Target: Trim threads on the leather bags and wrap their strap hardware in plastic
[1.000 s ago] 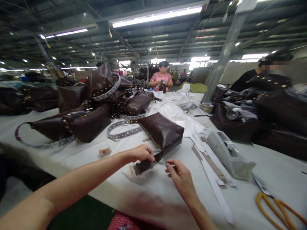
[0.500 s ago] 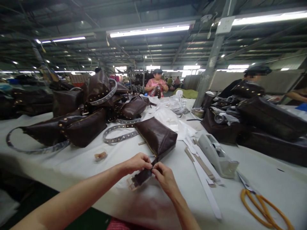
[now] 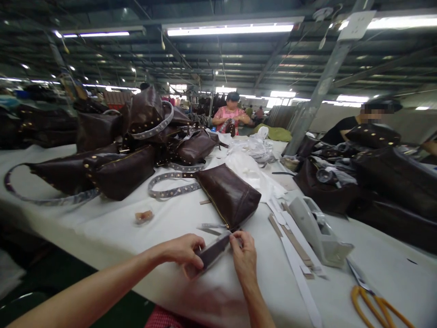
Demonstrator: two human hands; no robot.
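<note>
A dark brown leather bag with a gold zipper lies on the table in front of me. From its near corner a short dark strap, with a shiny film over it, points toward me. My left hand grips this strap near its outer end, which is blurred and partly hidden by the fingers. Close to the bag's corner, my right hand pinches the strap's other end with bent fingers. A studded, film-wrapped strap loops out from the bag's far left side.
Brown bags are heaped at the left, more bags at the right. Right of my hands are paper strips, a grey tape dispenser and orange-handled scissors. A small wrapped piece lies left. Co-workers sit across and right.
My left hand has slid along the strap away from the bag, toward its outer end, so the hands are farther apart. The strap has turned, and the buckle seen before is now mostly covered.
</note>
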